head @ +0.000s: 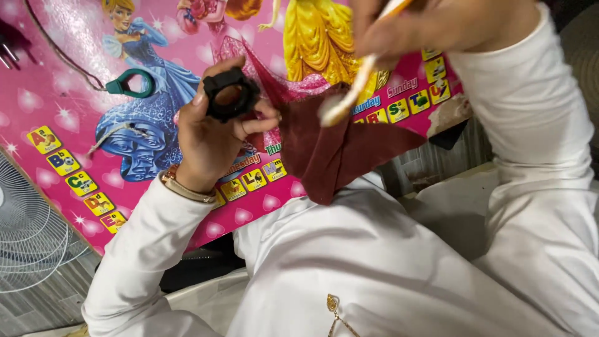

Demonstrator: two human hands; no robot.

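Right hand [437, 25] cut off above

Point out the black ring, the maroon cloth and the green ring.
black ring [229, 93]: head view, on its rim, held in the left hand.
maroon cloth [340, 153]: head view, middle of the hanging fabric.
green ring [132, 83]: head view, on its band, lying on the pink board.

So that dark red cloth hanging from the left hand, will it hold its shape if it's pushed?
Probably not. The dark red cloth droops in soft folds below the left hand, so it looks floppy. It hangs freely, so it is likely light. Its matte, suede-like surface suggests it won't slip easily.
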